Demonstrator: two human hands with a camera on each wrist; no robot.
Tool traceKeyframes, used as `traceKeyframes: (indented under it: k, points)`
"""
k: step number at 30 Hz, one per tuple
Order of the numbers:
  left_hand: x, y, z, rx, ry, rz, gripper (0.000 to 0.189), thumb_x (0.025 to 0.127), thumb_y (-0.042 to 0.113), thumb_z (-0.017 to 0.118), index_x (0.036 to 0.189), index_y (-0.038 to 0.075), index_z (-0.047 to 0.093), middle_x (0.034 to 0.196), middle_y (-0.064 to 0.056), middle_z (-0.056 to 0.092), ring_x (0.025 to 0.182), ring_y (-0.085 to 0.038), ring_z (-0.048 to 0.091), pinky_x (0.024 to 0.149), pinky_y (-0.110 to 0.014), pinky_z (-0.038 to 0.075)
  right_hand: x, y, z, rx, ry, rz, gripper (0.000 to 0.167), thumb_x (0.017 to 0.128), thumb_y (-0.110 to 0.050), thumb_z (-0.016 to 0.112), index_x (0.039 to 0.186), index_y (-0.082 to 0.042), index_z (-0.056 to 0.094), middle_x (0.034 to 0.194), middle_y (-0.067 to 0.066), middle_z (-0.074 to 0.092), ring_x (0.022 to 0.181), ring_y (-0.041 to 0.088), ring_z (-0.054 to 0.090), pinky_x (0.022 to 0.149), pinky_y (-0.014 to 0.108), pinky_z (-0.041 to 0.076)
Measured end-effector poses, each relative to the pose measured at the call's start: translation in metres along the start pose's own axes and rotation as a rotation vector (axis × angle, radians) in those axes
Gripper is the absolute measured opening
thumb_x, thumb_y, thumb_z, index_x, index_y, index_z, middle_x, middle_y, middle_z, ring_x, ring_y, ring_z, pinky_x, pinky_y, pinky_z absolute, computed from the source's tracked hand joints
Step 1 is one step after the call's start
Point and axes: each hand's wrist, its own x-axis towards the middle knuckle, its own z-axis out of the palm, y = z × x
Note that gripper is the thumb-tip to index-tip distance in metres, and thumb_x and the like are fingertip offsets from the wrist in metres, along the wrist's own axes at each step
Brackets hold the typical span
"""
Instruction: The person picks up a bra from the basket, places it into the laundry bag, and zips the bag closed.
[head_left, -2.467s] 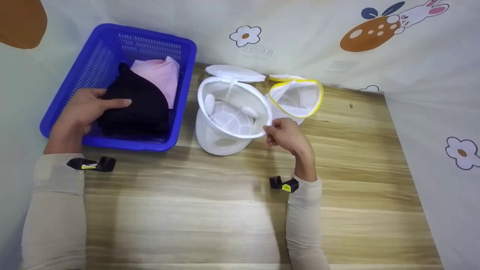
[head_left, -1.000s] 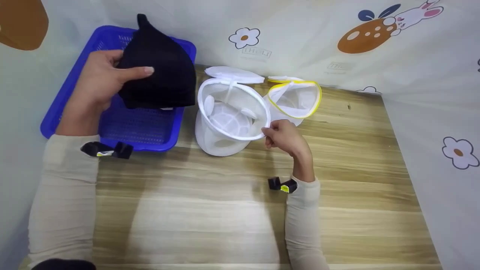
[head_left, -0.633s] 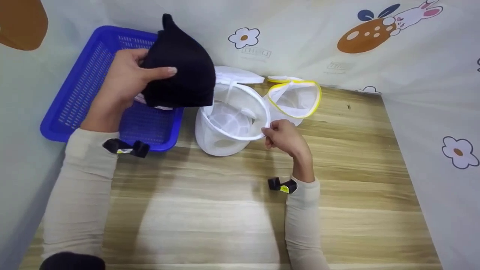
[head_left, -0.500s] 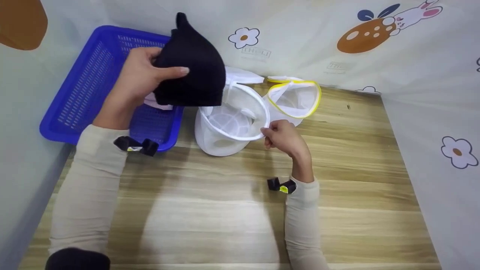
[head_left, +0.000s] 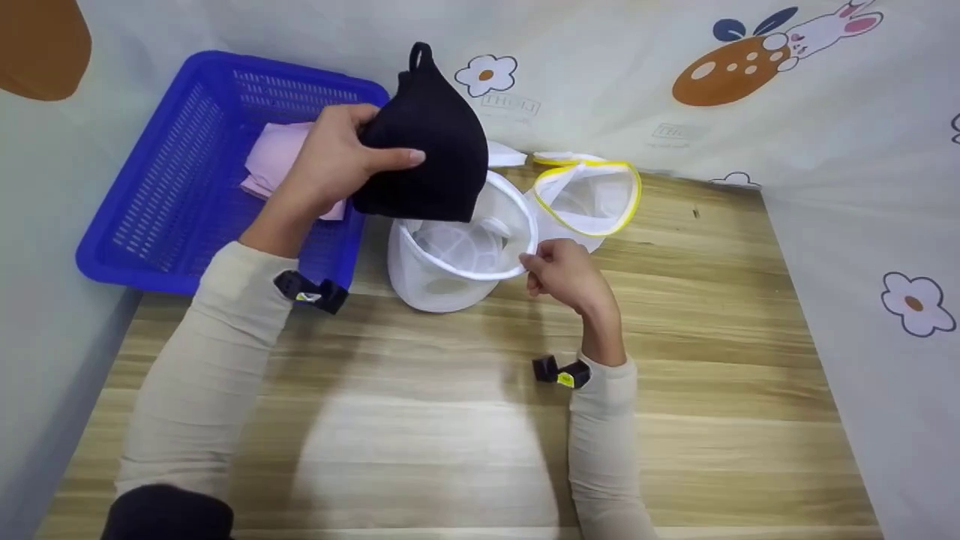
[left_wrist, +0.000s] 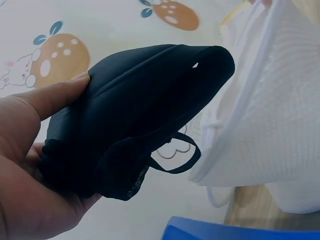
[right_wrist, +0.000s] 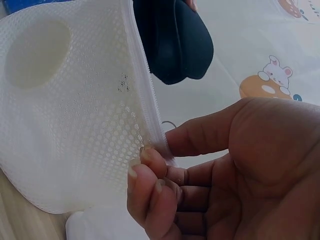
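A folded black bra (head_left: 427, 150) with a small strap loop on top is gripped by my left hand (head_left: 334, 161), thumb across its front. It hangs above the left part of a white mesh laundry bag (head_left: 442, 289), whose round zipped mouth gapes upward. My right hand (head_left: 566, 270) pinches the right side of that rim between thumb and fingers; the right wrist view shows the zip edge (right_wrist: 145, 85) in this pinch. The bra covers part of the bag's mouth and its folded-back lid (head_left: 506, 155) in the head view.
At the left stands a blue plastic basket (head_left: 112, 274) with folded pink cloth (head_left: 277, 154) inside. Behind the right hand is a smaller white mesh bag with a yellow rim (head_left: 637, 199). All stand on a wood-grain table (head_left: 712, 375) against a patterned wall covering (head_left: 600, 67).
My left hand has lifted the bra out of the blue basket and carried it right, over the white bag, uncovering the pink cloth. My right hand has kept its pinch on the rim.
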Motion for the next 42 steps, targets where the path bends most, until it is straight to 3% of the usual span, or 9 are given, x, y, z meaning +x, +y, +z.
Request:
traceKeyframes:
  k: [8, 19, 24, 31, 35, 42]
  points:
    - [0.001, -0.008, 0.014, 0.076, -0.044, 0.026, 0.040, 0.074, 0.024, 0.084, 0.101, 0.001, 0.066, 0.091, -0.008, 0.065, 0.080, -0.017, 0.060, 0.076, -0.027, 0.049, 0.001, -0.002, 0.002, -0.003, 0.021, -0.014, 0.028, 0.094, -0.014, 0.057, 0.069, -0.003, 0.057, 0.058, 0.006, 0.059, 0.054, 0.015, 0.060, 0.055, 0.027, 0.051]
    - [0.006, -0.012, 0.041, 0.300, -0.104, 0.154, 0.045, 0.073, 0.027, 0.083, 0.107, 0.003, 0.067, 0.094, -0.009, 0.065, 0.086, -0.020, 0.056, 0.083, -0.034, 0.043, 0.003, -0.002, 0.002, 0.040, 0.051, -0.021, 0.025, 0.095, -0.011, 0.057, 0.072, -0.001, 0.058, 0.060, 0.007, 0.059, 0.054, 0.014, 0.059, 0.059, 0.032, 0.054]
    - [0.007, -0.015, 0.050, 0.345, -0.155, 0.163, 0.046, 0.072, 0.027, 0.084, 0.109, 0.005, 0.067, 0.095, -0.008, 0.065, 0.087, -0.021, 0.055, 0.084, -0.034, 0.042, 0.004, -0.003, 0.004, 0.100, 0.058, -0.020, 0.023, 0.095, -0.010, 0.056, 0.074, 0.001, 0.057, 0.061, 0.007, 0.057, 0.053, 0.014, 0.058, 0.058, 0.031, 0.054]
    - [0.007, -0.019, 0.056, 0.398, -0.245, 0.163, 0.049, 0.073, 0.024, 0.084, 0.113, 0.002, 0.064, 0.101, -0.011, 0.064, 0.092, -0.022, 0.056, 0.087, -0.035, 0.042, 0.004, -0.003, 0.004, 0.148, 0.062, -0.025, 0.022, 0.094, -0.006, 0.055, 0.074, 0.001, 0.055, 0.060, 0.006, 0.057, 0.053, 0.013, 0.057, 0.059, 0.029, 0.054]
    - [0.008, -0.021, 0.057, 0.448, -0.278, 0.199, 0.049, 0.073, 0.025, 0.084, 0.111, 0.001, 0.064, 0.102, -0.011, 0.065, 0.094, -0.023, 0.056, 0.088, -0.035, 0.041, 0.004, -0.004, 0.004, 0.161, 0.063, -0.014, 0.021, 0.094, -0.007, 0.055, 0.074, 0.000, 0.054, 0.060, 0.006, 0.057, 0.053, 0.013, 0.058, 0.059, 0.030, 0.055]
    - [0.008, -0.022, 0.064, 0.629, -0.339, 0.262, 0.047, 0.073, 0.029, 0.083, 0.107, 0.003, 0.065, 0.098, -0.011, 0.067, 0.093, -0.028, 0.059, 0.088, -0.040, 0.041, 0.005, -0.004, 0.004, 0.186, 0.079, -0.007, 0.023, 0.095, -0.006, 0.054, 0.073, 0.000, 0.052, 0.061, 0.007, 0.058, 0.054, 0.014, 0.057, 0.061, 0.032, 0.055]
